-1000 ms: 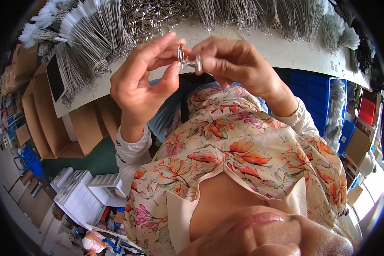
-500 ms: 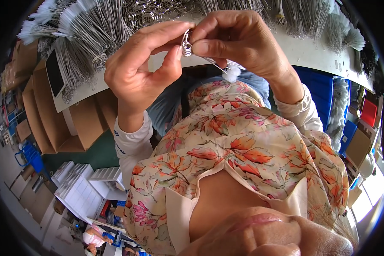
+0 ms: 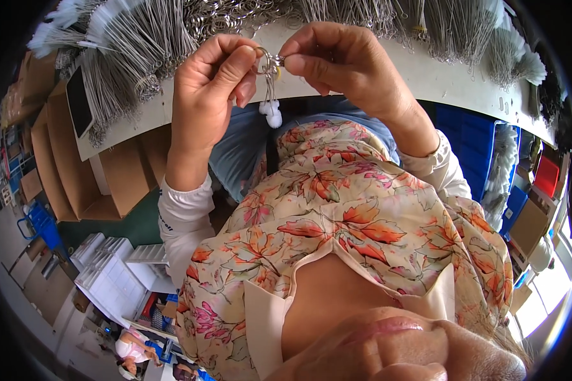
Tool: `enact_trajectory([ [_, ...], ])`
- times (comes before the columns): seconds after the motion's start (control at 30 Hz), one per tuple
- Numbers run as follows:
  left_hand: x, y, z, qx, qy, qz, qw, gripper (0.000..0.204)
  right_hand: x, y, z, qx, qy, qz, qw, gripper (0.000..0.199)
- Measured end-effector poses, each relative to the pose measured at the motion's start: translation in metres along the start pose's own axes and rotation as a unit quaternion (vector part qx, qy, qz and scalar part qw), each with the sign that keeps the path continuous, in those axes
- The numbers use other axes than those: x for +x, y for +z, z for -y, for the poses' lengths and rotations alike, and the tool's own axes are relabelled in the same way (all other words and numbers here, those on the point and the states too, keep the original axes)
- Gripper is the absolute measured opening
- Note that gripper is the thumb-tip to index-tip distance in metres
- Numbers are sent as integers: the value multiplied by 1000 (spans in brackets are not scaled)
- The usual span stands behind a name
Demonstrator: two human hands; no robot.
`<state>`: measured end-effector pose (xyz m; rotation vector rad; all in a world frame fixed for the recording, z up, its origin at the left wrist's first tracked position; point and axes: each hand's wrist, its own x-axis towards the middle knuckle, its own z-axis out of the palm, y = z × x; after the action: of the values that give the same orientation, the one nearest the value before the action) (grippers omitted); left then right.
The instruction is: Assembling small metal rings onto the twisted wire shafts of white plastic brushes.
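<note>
Over the near edge of the table, both my hands are raised close together. My left hand (image 3: pixel 211 86) is closed, its thumb and index finger pinching a metal split ring (image 3: pixel 266 62). On the ring's other side, the thumb and index finger of my right hand (image 3: pixel 340 60) are pressed together at its edge; what lies between those fingertips is mostly covered. Thin wire brushes (image 3: pixel 271 114) with white bristle tips hang down from the ring. Beyond my hands lies a heap of loose metal rings (image 3: pixel 225 19).
Bundles of wire brushes (image 3: pixel 143 38) cover the table's (image 3: pixel 454 73) far side, left and right. A dark phone (image 3: pixel 79 105) lies at its left edge. Cardboard boxes (image 3: pixel 130 171) stand below left, blue bins (image 3: pixel 461 143) at the right. Another person (image 3: pixel 132 349) is at lower left.
My hands have drawn slightly apart, and the ring has turned to show its round opening. The brushes have swung from under my right hand to hang straight down between both hands.
</note>
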<state>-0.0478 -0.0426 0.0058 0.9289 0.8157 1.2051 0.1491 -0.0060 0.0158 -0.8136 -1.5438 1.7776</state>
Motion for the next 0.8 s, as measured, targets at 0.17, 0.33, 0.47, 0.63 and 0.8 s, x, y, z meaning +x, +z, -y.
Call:
enact_trajectory([
  [0.17, -10, 6, -12, 323, 49, -24, 945, 14, 7, 7, -8, 10, -18, -8, 1000, 13],
  [0.33, -22, -11, -7, -5, -73, -36, 997, 18, 7, 19, -14, -1, -21, 23, 1000, 13],
  [0.47, -35, -11, -22, 303, 14, -4, 953, 20, 10, 27, -14, 0, -1, 34, 999, 14],
  [0.63, -34, -21, -6, 146, 170, -104, 969, 11, 19, 52, -17, 85, -39, 45, 995, 13],
  [0.8, -47, -18, -8, -55, 134, -152, 978, 16, 32, 84, -45, 141, -95, 42, 985, 10],
])
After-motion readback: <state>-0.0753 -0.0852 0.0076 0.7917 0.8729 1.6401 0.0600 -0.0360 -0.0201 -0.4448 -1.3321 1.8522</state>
